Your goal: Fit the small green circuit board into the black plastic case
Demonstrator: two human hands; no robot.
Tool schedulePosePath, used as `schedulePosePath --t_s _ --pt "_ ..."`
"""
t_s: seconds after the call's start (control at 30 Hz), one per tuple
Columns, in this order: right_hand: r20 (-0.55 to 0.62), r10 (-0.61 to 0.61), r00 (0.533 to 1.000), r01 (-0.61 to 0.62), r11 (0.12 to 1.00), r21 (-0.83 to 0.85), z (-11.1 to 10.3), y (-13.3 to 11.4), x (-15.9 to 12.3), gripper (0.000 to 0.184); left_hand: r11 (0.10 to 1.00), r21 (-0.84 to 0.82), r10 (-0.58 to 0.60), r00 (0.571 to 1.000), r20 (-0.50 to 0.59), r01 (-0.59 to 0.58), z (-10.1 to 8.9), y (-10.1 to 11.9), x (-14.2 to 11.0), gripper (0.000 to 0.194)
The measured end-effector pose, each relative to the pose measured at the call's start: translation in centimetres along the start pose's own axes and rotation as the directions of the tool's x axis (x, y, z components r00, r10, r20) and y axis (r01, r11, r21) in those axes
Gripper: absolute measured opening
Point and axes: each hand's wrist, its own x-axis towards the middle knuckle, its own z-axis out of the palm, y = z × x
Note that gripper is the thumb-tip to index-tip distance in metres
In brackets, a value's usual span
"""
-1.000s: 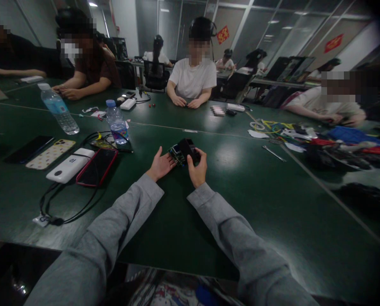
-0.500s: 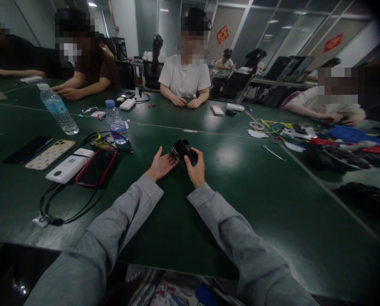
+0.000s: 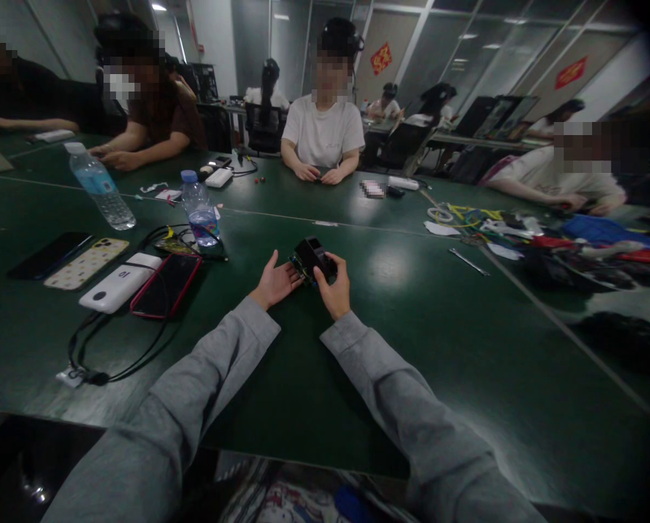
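Note:
My right hand (image 3: 334, 285) is closed around a small black boxy device (image 3: 309, 256) just above or on the green table; I cannot tell if it touches the surface. The thumb lies on the near side and the fingers wrap the right side. Along the device's left edge run small greenish and metallic parts, too small to name. Palm up, with its thumb raised and fingers stretched out, my left hand (image 3: 275, 283) lies at the left of the device. Its fingertips reach the device's lower left edge, where contact is hard to make out.
Left of my hands are a red-edged phone (image 3: 165, 285), a white power bank (image 3: 118, 283) with a black cable, a patterned phone (image 3: 86, 264) and two water bottles (image 3: 198, 211). A wrench (image 3: 469, 262) and piled cables (image 3: 466, 214) lie right. A person (image 3: 325, 131) sits opposite.
The device has tilted slightly in my right hand, showing more of its top face. My left hand has hardly moved. The person opposite has shifted a little to the right.

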Motion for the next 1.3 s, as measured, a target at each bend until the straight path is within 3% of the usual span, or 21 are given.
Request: schedulePosePath --t_s 0.6,1.3 --pt "0.068 0.001 0.998 -0.001 1.0 -0.011 0.12 0.4 -0.06 0.043 1.0 0.0 -0.002 0.999 -0.033 0.002 0.59 0.06 -0.3 0.058" --pt "0.082 0.035 0.996 -0.034 0.999 -0.011 0.36 1.02 -0.05 0.045 0.999 -0.038 -0.001 1.0 -0.01 0.0 -0.04 0.1 -0.02 0.057"
